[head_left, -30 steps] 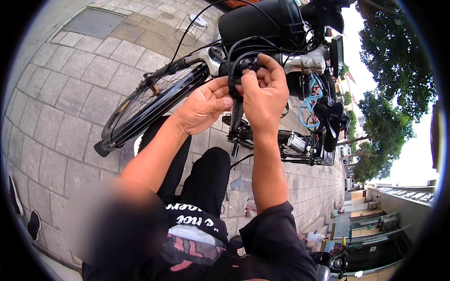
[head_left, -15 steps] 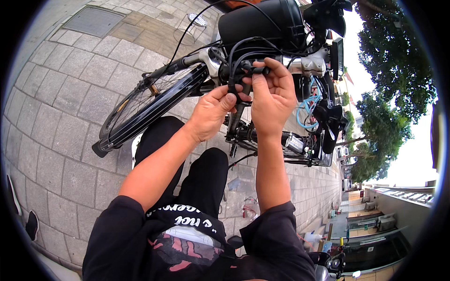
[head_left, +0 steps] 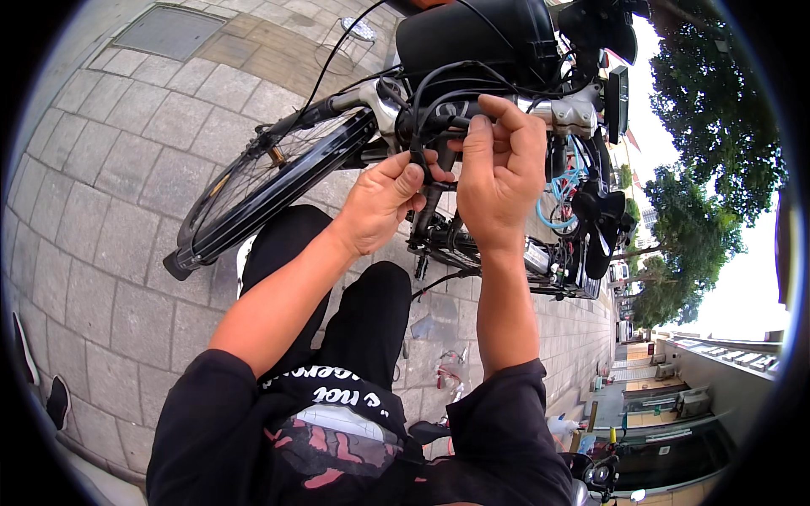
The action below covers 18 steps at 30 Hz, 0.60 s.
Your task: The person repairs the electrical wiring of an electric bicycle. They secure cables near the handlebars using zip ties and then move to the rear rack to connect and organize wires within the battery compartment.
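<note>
A bicycle (head_left: 253, 207) with a black front mudguard stands in front of me, a bundle of black cables (head_left: 419, 110) looping beside its silver fork crown (head_left: 380, 114). My left hand (head_left: 377, 207) pinches a black cable (head_left: 417, 153) between thumb and fingertips, just below the bundle. Close by on its right, my right hand (head_left: 504, 181) has its thumb and fingers curled together, against the end of another black cable (head_left: 454, 123). The fingers partly hide that end. Both hands are at the bicycle's head tube area.
Above the cables sits a large black cylindrical bag or case (head_left: 472, 42). Grey paving (head_left: 126, 228) surrounds the bicycle. A light blue bicycle (head_left: 561, 190) stands behind it. Trees (head_left: 700, 76) and a shopfront (head_left: 683, 447) line the right. My knees (head_left: 375, 320) are close under my arms.
My right hand has moved slightly to the right and turned a little, and the black cable end shows less between its fingers. My left hand keeps its pinch in nearly the same place.
</note>
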Each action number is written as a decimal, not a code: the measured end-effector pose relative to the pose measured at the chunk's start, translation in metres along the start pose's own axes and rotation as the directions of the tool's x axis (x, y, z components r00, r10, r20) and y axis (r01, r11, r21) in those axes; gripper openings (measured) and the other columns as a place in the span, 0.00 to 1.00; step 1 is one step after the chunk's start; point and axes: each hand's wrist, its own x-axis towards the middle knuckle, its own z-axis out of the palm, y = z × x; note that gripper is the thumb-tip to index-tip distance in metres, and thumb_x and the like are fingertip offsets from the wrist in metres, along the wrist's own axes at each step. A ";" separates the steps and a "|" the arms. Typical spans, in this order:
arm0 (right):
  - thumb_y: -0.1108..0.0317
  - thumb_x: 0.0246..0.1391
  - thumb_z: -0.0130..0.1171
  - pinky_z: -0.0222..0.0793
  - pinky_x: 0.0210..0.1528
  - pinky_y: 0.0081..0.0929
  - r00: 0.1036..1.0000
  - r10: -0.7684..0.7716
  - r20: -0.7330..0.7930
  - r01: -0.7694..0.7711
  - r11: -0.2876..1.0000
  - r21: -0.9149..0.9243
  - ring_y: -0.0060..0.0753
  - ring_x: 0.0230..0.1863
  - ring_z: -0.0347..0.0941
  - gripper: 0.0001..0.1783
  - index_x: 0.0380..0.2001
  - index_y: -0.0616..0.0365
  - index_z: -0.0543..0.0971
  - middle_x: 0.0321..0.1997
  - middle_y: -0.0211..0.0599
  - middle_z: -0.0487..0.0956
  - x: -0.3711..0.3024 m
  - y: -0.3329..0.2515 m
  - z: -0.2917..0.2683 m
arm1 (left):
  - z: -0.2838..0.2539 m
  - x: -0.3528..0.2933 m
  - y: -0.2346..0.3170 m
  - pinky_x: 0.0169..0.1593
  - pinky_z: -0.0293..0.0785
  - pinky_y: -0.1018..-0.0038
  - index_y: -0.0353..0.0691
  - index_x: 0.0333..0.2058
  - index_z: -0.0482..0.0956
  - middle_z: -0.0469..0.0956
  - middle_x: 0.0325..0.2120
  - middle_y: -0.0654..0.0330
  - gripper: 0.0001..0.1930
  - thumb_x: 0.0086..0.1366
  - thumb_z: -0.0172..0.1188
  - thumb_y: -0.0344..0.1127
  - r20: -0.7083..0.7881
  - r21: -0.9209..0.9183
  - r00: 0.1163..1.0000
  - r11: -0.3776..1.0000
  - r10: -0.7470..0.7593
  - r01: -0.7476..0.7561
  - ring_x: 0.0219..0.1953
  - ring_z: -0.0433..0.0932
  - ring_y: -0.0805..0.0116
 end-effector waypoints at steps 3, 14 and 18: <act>0.80 0.70 0.59 0.83 0.38 0.18 0.994 0.101 0.040 -0.105 0.987 0.120 0.18 0.38 0.81 0.11 0.53 0.64 0.80 0.48 0.32 0.75 -0.003 -0.006 0.004 | -0.004 0.000 0.002 0.47 0.75 0.77 0.44 0.62 0.80 0.86 0.48 0.65 0.18 0.80 0.62 0.44 0.038 0.035 0.999 0.999 -0.006 0.005 0.47 0.81 0.78; 0.74 0.51 0.69 0.75 0.42 0.44 0.908 -0.159 0.388 0.355 0.784 -0.509 0.48 0.41 0.76 0.08 0.35 0.64 0.82 0.40 0.43 0.73 0.000 -0.007 -0.012 | -0.022 0.008 0.019 0.55 0.74 0.66 0.41 0.66 0.77 0.84 0.55 0.63 0.24 0.87 0.43 0.49 0.148 -0.062 0.984 0.992 -0.098 0.108 0.50 0.81 0.70; 0.74 0.51 0.68 0.76 0.43 0.45 0.880 -0.134 0.455 0.379 0.776 -0.505 0.48 0.43 0.77 0.07 0.33 0.62 0.80 0.44 0.44 0.76 0.006 -0.019 -0.017 | -0.015 0.010 0.028 0.55 0.75 0.65 0.42 0.64 0.78 0.84 0.55 0.64 0.24 0.87 0.42 0.50 0.092 -0.030 0.987 0.990 -0.133 0.136 0.50 0.81 0.71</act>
